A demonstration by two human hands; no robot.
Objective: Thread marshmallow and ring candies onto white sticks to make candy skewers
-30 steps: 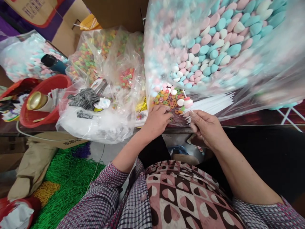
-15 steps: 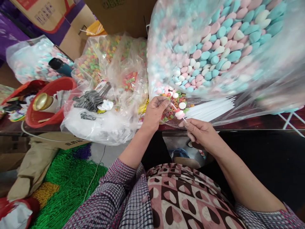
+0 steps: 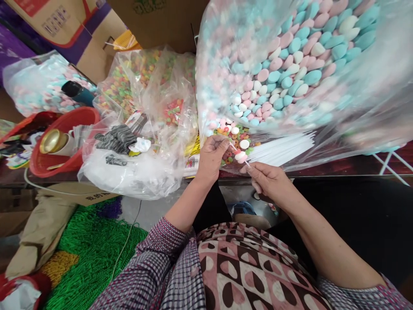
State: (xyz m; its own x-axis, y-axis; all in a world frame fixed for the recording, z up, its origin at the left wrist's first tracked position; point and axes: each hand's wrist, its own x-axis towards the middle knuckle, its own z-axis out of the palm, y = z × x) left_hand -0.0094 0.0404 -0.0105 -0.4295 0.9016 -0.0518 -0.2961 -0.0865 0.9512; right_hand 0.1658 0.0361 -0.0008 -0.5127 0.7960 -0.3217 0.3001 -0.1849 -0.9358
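Note:
Both hands hold a thin white stick (image 3: 247,163) that slants between them, with pink and white rounded pieces (image 3: 240,156) on its middle. My left hand (image 3: 209,158) pinches the upper end with thumb and forefinger. Lower and to the right, my right hand (image 3: 270,180) is closed on the other end. Beneath the stick lies a pile of small coloured rings (image 3: 253,140), with a white disc (image 3: 244,144) among them. Just right of the pile is a fan of white sticks (image 3: 284,148).
A large clear bag of pink, blue and white pieces (image 3: 297,82) rises behind my hands. To the left are a bag of coloured rings (image 3: 129,86), a plastic bag with a striped cloth (image 3: 118,140) on it, and a red basket (image 3: 35,161). Green strands (image 3: 97,245) lie below.
The view has shifted slightly, so the table things sit a little further left. My hands keep the same hold on the stick, with hardly any movement.

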